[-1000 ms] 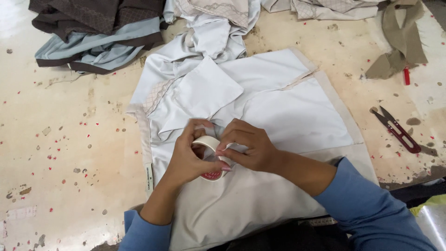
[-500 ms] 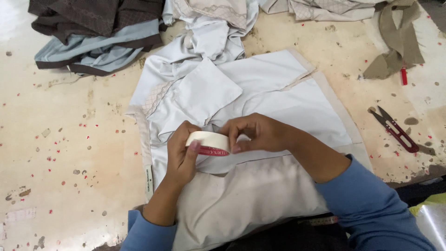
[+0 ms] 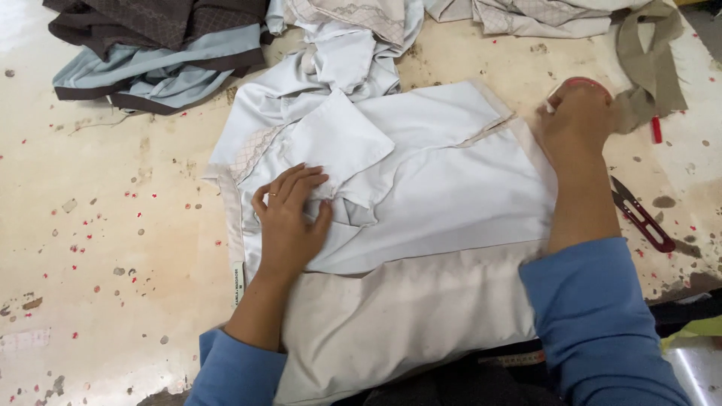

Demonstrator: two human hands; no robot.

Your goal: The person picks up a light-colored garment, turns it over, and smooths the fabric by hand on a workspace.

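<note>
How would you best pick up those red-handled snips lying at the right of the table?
Probably by the red handles, coming from above and the near side. The snips lie flat and clear of the cloth, blades pointing away, so the handle end is the safe, free part.

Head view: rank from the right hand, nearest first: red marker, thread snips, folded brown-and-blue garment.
From the right hand, at the table's upper right:
1. Red marker, just right of the hand, beside the olive strip.
2. Thread snips, red-handled, lower right, alongside the forearm.
3. Folded brown-and-blue garment, far upper left corner, clearly the farthest.
</note>
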